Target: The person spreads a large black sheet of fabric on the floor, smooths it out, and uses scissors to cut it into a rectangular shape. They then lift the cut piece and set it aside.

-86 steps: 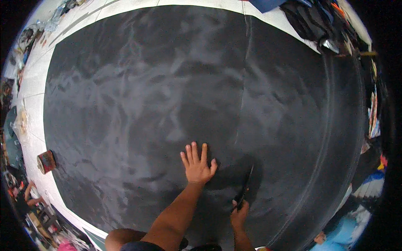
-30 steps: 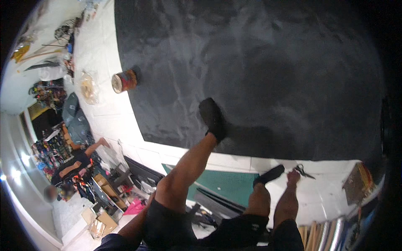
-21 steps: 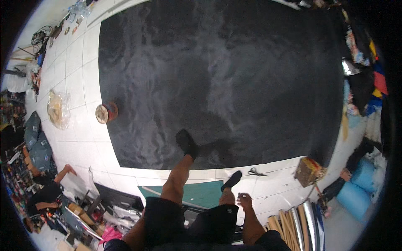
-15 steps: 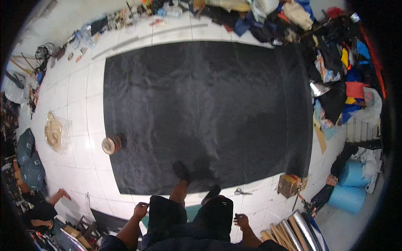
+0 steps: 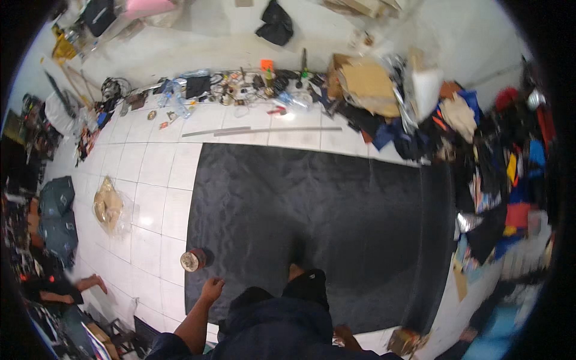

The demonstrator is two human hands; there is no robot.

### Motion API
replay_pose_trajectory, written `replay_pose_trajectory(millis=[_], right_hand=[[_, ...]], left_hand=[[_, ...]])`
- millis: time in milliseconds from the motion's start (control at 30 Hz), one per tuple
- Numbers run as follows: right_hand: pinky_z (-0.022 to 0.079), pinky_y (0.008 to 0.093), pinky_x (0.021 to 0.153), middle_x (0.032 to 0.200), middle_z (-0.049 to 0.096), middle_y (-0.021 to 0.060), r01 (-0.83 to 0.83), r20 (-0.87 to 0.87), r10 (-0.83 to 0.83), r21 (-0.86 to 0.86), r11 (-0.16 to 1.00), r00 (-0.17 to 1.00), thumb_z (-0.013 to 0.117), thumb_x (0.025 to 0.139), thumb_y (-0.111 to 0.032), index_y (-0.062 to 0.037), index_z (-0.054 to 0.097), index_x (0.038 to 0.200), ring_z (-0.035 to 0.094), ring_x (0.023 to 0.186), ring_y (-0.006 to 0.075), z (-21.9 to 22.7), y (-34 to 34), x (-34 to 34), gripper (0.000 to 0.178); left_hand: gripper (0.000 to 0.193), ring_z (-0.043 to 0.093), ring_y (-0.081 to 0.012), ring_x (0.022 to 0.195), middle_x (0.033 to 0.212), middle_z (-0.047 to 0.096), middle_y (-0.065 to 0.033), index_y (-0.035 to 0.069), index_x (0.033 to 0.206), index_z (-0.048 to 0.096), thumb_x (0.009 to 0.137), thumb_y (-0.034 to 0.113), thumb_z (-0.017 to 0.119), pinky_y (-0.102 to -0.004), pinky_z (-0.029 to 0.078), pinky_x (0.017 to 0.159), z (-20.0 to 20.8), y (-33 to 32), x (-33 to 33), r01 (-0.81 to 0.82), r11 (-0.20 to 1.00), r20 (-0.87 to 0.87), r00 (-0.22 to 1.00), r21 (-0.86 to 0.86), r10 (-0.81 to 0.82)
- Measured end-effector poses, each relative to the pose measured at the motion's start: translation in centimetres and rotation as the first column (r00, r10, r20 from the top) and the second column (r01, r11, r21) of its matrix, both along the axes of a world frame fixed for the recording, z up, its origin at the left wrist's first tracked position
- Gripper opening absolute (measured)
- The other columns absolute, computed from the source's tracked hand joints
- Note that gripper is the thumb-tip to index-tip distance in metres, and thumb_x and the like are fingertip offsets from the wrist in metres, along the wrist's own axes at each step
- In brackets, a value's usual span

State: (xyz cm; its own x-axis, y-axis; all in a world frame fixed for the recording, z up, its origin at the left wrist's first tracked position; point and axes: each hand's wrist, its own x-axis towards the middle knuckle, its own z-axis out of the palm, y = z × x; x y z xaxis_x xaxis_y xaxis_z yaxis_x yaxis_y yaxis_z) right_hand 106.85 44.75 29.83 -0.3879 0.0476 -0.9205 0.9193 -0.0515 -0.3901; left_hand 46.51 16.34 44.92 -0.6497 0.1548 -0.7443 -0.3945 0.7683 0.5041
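Observation:
A large black sheet [image 5: 336,228], like fabric, lies spread on the white tiled floor in front of me. I stand at its near edge, with one leg reaching onto it. My left hand [image 5: 213,288] hangs over its lower left part, fingers curled in, nothing visible in them. A round tin [image 5: 193,260] with a pale top and reddish side rests on the sheet's left edge, just beyond that hand. Low beside my body, my right hand [image 5: 344,335] shows only in part; its fingers are blurred and partly hidden near the sheet's near edge.
Thin flat strips [image 5: 276,129] lie beyond the sheet. Heaped fabrics [image 5: 486,222] crowd the right side. A worn box [image 5: 408,341] stands at the near right corner. Plastic-wrapped tan material [image 5: 108,207] lies on the left tiles. Another person's foot [image 5: 93,283] extends at lower left.
My view has tilted up and shifted, bringing the far wall in. I have stepped forward onto the sheet. My left hand is nearer the tin; my right hand is lower and less visible.

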Motion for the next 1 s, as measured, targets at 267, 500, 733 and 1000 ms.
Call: replay_pose_trajectory(millis=[267, 500, 733, 1000], right_hand=[[0.048, 0.0397, 0.087, 0.106, 0.065, 0.0178, 0.29, -0.32, -0.046, 0.778, 0.558, 0.946, 0.061, 0.093, -0.031, 0.0031, 0.054, 0.119, 0.063, 0.097, 0.0294, 17.7, 37.2, -50.3, 0.043], [0.045, 0.0251, 0.059, 0.085, 0.059, 0.0024, 0.433, -0.437, -0.209, 0.511, 0.742, 0.875, 0.056, 0.097, -0.039, -0.0025, 0.057, 0.109, 0.056, 0.071, 0.0089, 17.8, 43.4, -75.2, 0.038], [0.046, 0.0277, 0.057, 0.081, 0.06, 0.0024, -0.082, -0.122, 0.151, 0.446, 0.892, 0.981, 0.047, 0.097, -0.05, -0.0043, 0.062, 0.105, 0.057, 0.07, 0.011, 11.8, 39.2, -90.8, 0.048], [0.049, 0.0291, 0.059, 0.084, 0.063, 0.0038, -0.045, -0.22, 0.119, 0.315, 0.948, 0.968, 0.046, 0.097, -0.05, -0.0057, 0.062, 0.104, 0.058, 0.071, 0.0119, 3.7, 45.4, -119.8, 0.047]], left_hand=[[0.045, 0.065, -0.029, 0.096, 0.102, 0.068, -0.0186, -0.003, 0.113, 0.063, 0.086, 0.033, 0.065, -0.0383, 0.049, 0.083, 1.1, 5.1, -8.5, -0.168, 0.981, 0.143, 0.973, -0.094, 0.18], [0.038, 0.06, -0.0371, 0.105, 0.109, 0.066, -0.0158, 0.006, 0.112, 0.065, 0.087, 0.033, 0.059, -0.0422, 0.048, 0.09, -3.8, 9.6, -21.2, -0.029, 0.97, 0.196, 0.977, -0.242, 0.079], [0.038, 0.065, -0.0325, 0.097, 0.104, 0.067, -0.0168, 0.002, 0.113, 0.062, 0.088, 0.031, 0.06, -0.0389, 0.05, 0.086, -1.6, 18.6, -42.2, -0.121, 0.988, -0.075, 0.991, -0.093, 0.114], [0.042, 0.066, -0.0287, 0.098, 0.109, 0.068, -0.0149, 0.004, 0.118, 0.061, 0.087, 0.031, 0.066, -0.0362, 0.049, 0.088, -1.2, 39.4, -60.2, -0.08, 0.966, 0.073, 0.995, 0.244, 0.063]])
